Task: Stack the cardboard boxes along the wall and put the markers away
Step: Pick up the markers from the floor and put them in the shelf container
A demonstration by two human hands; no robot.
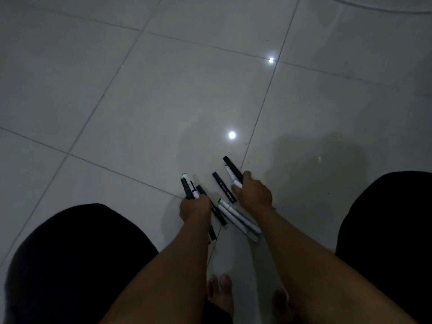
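Both bare forearms reach forward and down, close together. The left hand (194, 208) and the right hand (253, 194) each have fingers curled round markers.

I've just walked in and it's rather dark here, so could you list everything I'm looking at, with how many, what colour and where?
markers in left hand: a small bunch, black and white, one green-tipped, pointing away from the person
markers in right hand: about two, black and white, sticking out past the fingers
loose markers: several, black and white, lying on the floor between the two hands
floor: pale glossy tiles, two bright light reflections
left hand: one, gripping its bunch
right hand: one, gripping its markers
knees: two, in dark clothing, at the lower corners
bare feet: two, bottom centre
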